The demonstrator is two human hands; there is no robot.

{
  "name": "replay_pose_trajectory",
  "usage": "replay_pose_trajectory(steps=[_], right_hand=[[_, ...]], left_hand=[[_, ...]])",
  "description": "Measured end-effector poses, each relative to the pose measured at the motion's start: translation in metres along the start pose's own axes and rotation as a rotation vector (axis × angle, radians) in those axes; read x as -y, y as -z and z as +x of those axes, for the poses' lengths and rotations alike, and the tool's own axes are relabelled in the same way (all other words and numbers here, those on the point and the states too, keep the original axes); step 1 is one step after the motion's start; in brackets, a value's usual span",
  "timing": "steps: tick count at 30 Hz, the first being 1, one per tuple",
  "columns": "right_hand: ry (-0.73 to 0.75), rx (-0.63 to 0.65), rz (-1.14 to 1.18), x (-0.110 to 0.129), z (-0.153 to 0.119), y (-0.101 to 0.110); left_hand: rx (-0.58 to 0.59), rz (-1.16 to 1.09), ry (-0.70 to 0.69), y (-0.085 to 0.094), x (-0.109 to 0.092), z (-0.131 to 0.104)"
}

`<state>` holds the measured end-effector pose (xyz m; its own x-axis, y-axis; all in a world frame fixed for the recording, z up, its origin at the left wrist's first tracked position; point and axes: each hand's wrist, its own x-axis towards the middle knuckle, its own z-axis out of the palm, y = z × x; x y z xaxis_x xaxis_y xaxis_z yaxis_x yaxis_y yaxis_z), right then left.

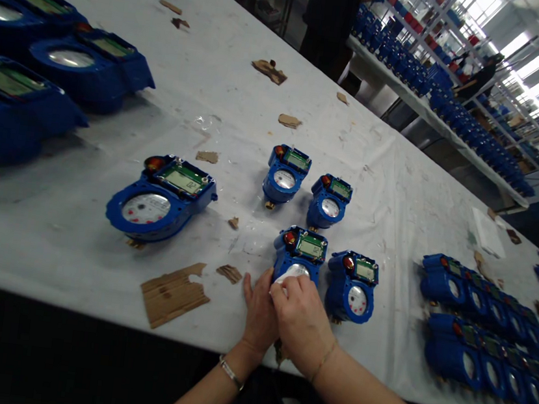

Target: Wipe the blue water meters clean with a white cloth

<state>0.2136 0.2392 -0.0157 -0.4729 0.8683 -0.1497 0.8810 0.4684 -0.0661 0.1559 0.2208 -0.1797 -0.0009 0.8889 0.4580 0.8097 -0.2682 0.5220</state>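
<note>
1. Two bare hands meet at the near edge of a white-covered table (241, 113), low and just right of the middle of the view, both at one blue meter (299, 248)
2. The right hand (302, 317) has its fingers pinched together on a small white scrap (284, 278), pressed over the meter's round dial
3. The left hand (260, 312) rests against the near left side of the same meter, one digit sticking out to the left; its other fingers are partly hidden, so I cannot tell whether they grip the meter
4. This meter lies directly beyond the fingertips, its dial toward the person and partly covered, its grey display and exposed green board on the far side
5. A metal bracelet (231, 372) circles the left wrist; a thin chain (323, 361) circles the right
6. Just right of the hands sits a second meter (351, 287); beyond them stand two more, a left one (287, 173) and a right one (329, 203)
7. To the left, apart from the hands, is a lone meter (159, 201), with a torn piece of cardboard (174, 294) nearer the person
8. Farther out, a cluster of meters (77, 64) fills the left side, and rows of meters (485, 320) line the right
9. In the background, a person in dark clothing (334, 20) stands beside a long bench crowded with blue units (408, 68)
</note>
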Motion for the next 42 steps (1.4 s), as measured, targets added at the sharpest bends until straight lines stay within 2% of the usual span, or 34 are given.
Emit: replay_pose_trajectory(steps=[4, 6, 11, 13, 15, 17, 20, 23, 25, 31, 36, 42], right_hand=[[-0.037, 0.027, 0.041, -0.001, -0.015, -0.001], [-0.056, 0.035, 0.14, -0.004, -0.026, -0.002], [-0.101, -0.129, 0.605, -0.023, -0.044, 0.0], [-0.153, -0.198, 0.699, -0.031, -0.043, -0.001], [-0.189, -0.285, 0.706, -0.038, -0.037, -0.004], [-0.161, -0.389, 0.626, -0.042, -0.028, -0.009], [0.035, -0.463, 0.443, -0.047, -0.013, -0.017], [0.22, -0.426, 0.292, -0.05, -0.001, -0.023], [0.226, -0.4, 0.231, -0.051, 0.003, -0.024], [0.012, -0.249, 0.049, -0.041, 0.002, -0.016], [-0.158, -0.155, 0.015, -0.033, -0.004, -0.008], [-0.191, -0.112, 0.134, -0.03, -0.013, -0.006]], left_hand=[[-0.043, -0.088, 0.029, 0.004, -0.001, 0.004], [-0.072, -0.144, 0.05, 0.006, -0.001, 0.005], [-0.086, -0.163, 0.04, 0.004, -0.001, 0.007], [-0.082, -0.198, 0.08, 0.002, -0.002, 0.009], [-0.079, -0.222, 0.121, 0.001, -0.002, 0.01], [-0.076, -0.228, 0.142, 0.001, -0.003, 0.011], [-0.067, -0.206, 0.117, 0.0, -0.002, 0.01], [-0.058, -0.202, 0.092, -0.001, 0.0, 0.01], [-0.061, -0.205, 0.088, -0.002, 0.001, 0.01], [-0.054, -0.201, 0.097, -0.002, 0.0, 0.009], [-0.064, -0.218, 0.109, 0.0, 0.0, 0.01], [-0.082, -0.19, 0.094, -0.001, -0.001, 0.011]])
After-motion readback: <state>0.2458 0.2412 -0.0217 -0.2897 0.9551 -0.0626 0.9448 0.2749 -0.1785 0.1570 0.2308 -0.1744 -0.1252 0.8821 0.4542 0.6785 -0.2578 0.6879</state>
